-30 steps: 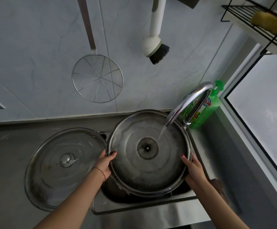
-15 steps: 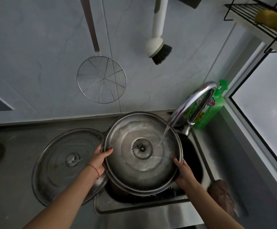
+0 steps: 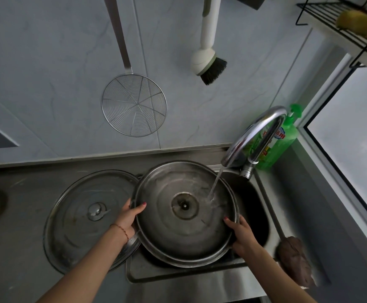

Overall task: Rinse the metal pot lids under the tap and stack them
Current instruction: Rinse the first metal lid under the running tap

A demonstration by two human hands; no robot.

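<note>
A large round metal lid (image 3: 178,228) is held underside up over the sink (image 3: 252,206). My left hand (image 3: 126,219) grips its left rim and my right hand (image 3: 240,234) grips its lower right rim. Water runs from the curved chrome tap (image 3: 254,136) onto the lid just right of its centre. A second, bigger metal lid (image 3: 79,217) with a knob lies flat on the steel counter to the left, and the held lid's left edge overlaps it.
A green dish soap bottle (image 3: 281,143) stands behind the tap. A brown rag (image 3: 294,261) lies on the counter right of the sink. A wire skimmer (image 3: 134,106) and a white brush (image 3: 208,64) hang on the tiled wall. A window lies to the right.
The lid in my hands has shifted left, so the water lands further right of its centre and more of the sink shows. The lid on the counter has not moved.
</note>
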